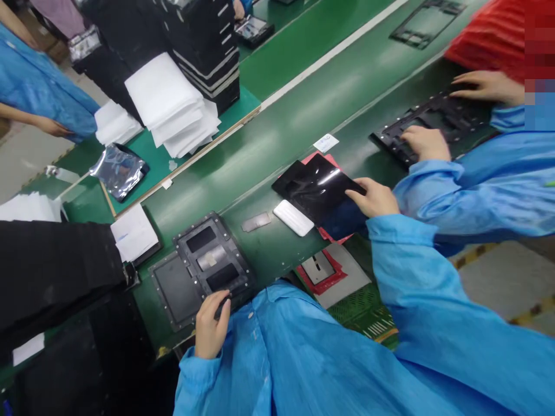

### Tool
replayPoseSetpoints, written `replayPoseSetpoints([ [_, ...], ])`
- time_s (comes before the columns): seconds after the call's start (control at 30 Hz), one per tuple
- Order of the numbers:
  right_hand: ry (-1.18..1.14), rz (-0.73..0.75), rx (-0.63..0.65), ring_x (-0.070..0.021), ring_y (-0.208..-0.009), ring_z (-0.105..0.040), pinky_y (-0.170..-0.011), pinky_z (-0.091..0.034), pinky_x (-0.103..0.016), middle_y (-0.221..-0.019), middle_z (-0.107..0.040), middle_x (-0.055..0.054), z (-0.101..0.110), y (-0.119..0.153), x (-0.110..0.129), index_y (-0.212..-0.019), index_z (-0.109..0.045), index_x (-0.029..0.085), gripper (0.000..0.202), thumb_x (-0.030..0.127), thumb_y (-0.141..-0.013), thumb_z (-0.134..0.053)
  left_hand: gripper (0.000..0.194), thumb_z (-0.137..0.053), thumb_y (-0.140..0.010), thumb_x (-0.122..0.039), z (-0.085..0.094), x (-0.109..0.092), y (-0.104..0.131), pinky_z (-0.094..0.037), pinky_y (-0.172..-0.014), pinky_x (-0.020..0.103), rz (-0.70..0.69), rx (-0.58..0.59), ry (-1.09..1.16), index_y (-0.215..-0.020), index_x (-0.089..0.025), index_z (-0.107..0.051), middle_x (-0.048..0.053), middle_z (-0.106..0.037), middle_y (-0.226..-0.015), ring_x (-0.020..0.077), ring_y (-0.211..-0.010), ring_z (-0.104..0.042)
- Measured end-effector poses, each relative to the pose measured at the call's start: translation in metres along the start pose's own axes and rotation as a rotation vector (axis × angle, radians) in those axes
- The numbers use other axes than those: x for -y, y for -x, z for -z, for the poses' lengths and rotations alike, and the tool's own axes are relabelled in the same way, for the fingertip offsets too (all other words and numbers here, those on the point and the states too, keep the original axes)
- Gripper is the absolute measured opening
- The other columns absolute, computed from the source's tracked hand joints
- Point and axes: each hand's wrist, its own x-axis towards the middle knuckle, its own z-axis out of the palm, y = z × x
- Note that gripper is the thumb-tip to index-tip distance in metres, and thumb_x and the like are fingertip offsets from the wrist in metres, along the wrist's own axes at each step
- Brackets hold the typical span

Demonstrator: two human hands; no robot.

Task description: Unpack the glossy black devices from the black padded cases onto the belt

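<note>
My right hand (375,197) pinches the right edge of a glossy black panel (325,188) between thumb and fingers. The panel overlaps other dark sheets and a red sheet (336,159) on the green bench. At the bench's near edge, my left hand (212,323) is curved, thumb and fingers apart, beside the lower edge of a black device frame (225,248). That frame has dark rectangular recesses and lies partly over a flat black plate (173,289). Between frame and panel are a small grey metal strip (255,222) and a white rounded block (293,218).
At right, a co-worker's hands (427,144) work on another black frame (446,121). White sheets (169,104) and tall black stacks (203,46) stand across the line. A silvery bag (119,170) lies at left, near dark bins (56,271). Below the bench is a green basket (368,320).
</note>
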Motion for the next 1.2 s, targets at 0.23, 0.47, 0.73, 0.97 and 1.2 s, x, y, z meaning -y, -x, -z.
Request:
replayPoseSetpoints([
  [0.23, -0.822, 0.044, 0.211, -0.0244, -0.098, -0.062, -0.094, -0.046, -0.043, -0.097, -0.069, -0.004, -0.069, 0.121, 0.072, -0.099, -0.060, 0.024, 0.042, 0.051, -0.068, -0.070, 0.023, -0.052, -0.090, -0.031, 0.032, 0.025, 0.014, -0.056, -0.080, 0.032, -0.148, -0.111, -0.023, -0.094, -0.019, -0.071, 0.008, -0.073, -0.092, 0.0188, -0.087, -0.069],
  [0.47, -0.748, 0.062, 0.406, -0.0291, -0.105, -0.061, -0.100, -0.042, -0.051, -0.103, -0.070, -0.007, -0.232, 0.189, 0.161, -0.096, -0.063, 0.021, 0.042, 0.046, -0.063, -0.067, 0.023, -0.051, -0.090, -0.027, 0.079, 0.095, 0.061, -0.056, -0.079, 0.032, -0.147, -0.198, 0.037, -0.096, -0.018, -0.070, 0.008, -0.073, -0.093, 0.0183, -0.088, -0.069],
  [0.73, -0.306, 0.285, 0.286, -0.0299, -0.103, -0.060, -0.095, -0.045, -0.049, -0.108, -0.067, -0.011, -0.258, 0.180, 0.169, -0.110, -0.063, 0.017, 0.045, 0.042, -0.073, -0.056, 0.024, -0.050, -0.089, -0.030, 0.117, 0.180, 0.133, -0.057, -0.080, 0.034, 0.083, -0.262, 0.058, -0.095, -0.019, -0.071, 0.008, -0.073, -0.095, 0.0199, -0.089, -0.069],
  [0.97, 0.129, 0.436, 0.153, -0.0389, -0.117, -0.050, -0.100, -0.039, -0.056, -0.128, -0.054, -0.019, -0.250, 0.204, 0.153, -0.127, -0.059, 0.016, 0.055, 0.043, -0.079, -0.052, 0.039, -0.058, -0.083, -0.039, 0.084, 0.194, 0.087, -0.047, -0.101, 0.043, 0.207, -0.035, 0.264, -0.117, -0.020, -0.063, 0.010, -0.067, -0.116, 0.0235, -0.111, -0.062],
  [1.2, -0.390, 0.017, 0.261, -0.0305, -0.129, -0.045, -0.110, -0.034, -0.046, -0.136, -0.054, -0.009, -0.246, 0.247, 0.087, -0.134, -0.053, 0.021, 0.072, 0.063, -0.075, -0.055, 0.090, -0.064, -0.077, -0.046, -0.018, 0.171, 0.013, -0.013, -0.120, 0.040, 0.358, 0.181, 0.496, -0.148, -0.011, -0.021, 0.017, -0.017, -0.158, 0.0261, -0.146, -0.014],
])
